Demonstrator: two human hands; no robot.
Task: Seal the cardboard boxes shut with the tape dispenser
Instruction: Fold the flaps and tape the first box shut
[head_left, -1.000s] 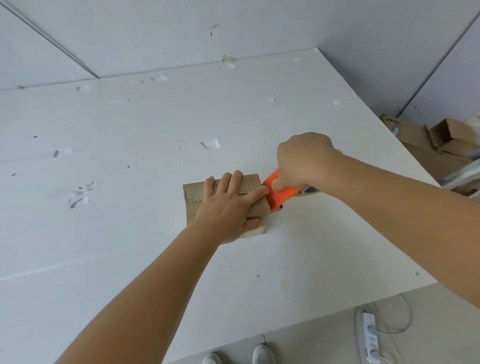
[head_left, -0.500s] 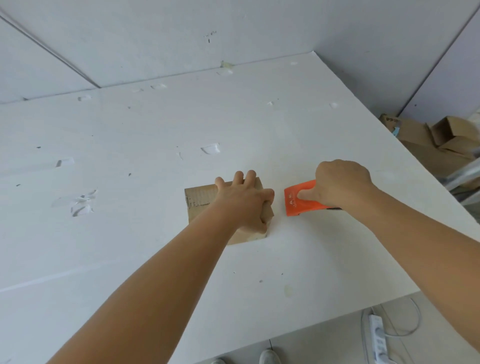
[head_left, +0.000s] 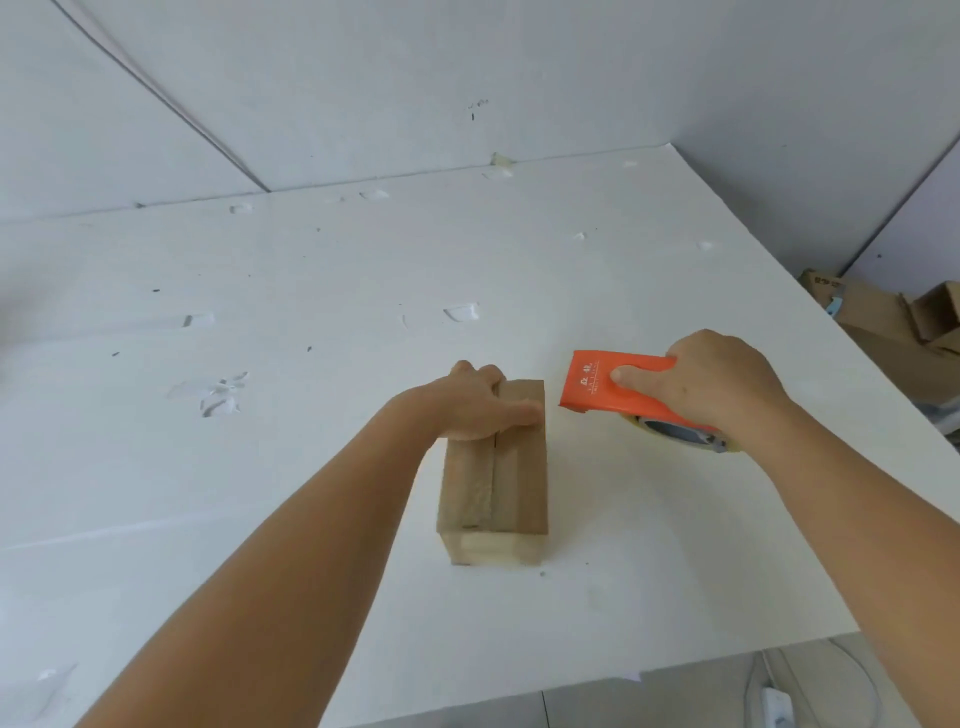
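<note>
A small brown cardboard box lies on the white table with its long side pointing toward me; its top seam runs lengthwise and looks taped. My left hand grips the box's far end, thumb on top. To the right of the box, my right hand holds the orange tape dispenser just above the table, a short gap from the box. The tape roll shows under the hand.
Flattened and open cardboard boxes are piled on the floor past the table's right edge. A white power strip with cables lies on the floor beyond the near edge. The tabletop has small dents and tape scraps.
The dispenser has come off the box and moved right. My left hand has turned the box so its long side now points toward me.
</note>
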